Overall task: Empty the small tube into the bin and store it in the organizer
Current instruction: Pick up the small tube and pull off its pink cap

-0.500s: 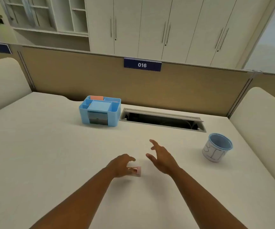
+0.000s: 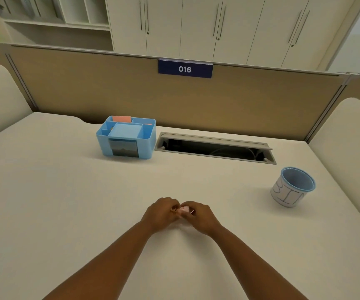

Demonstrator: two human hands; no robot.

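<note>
now both fists — left hand [image 2: 160,213], right hand [image 2: 198,215] — pinched around small tube [image 2: 184,209]

We see soft, even, bright light; the organizer [image 2: 126,137] throws only a faint shadow onto the bench [image 2: 66,202]. Behind it, wide-angle distortion bends the cabinets [image 2: 218,27], and detail is slightly soft.

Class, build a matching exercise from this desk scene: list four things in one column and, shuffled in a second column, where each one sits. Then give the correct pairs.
Things:
1. organizer
2. bin
3. small tube
4. cable slot

Places:
A. held between both hands, near the desk's front
B. far right of the desk
C. back of the desk, left of the cable slot
D. back of the desk, below the 016 sign

Pairs: 1-C, 2-B, 3-A, 4-D
</note>
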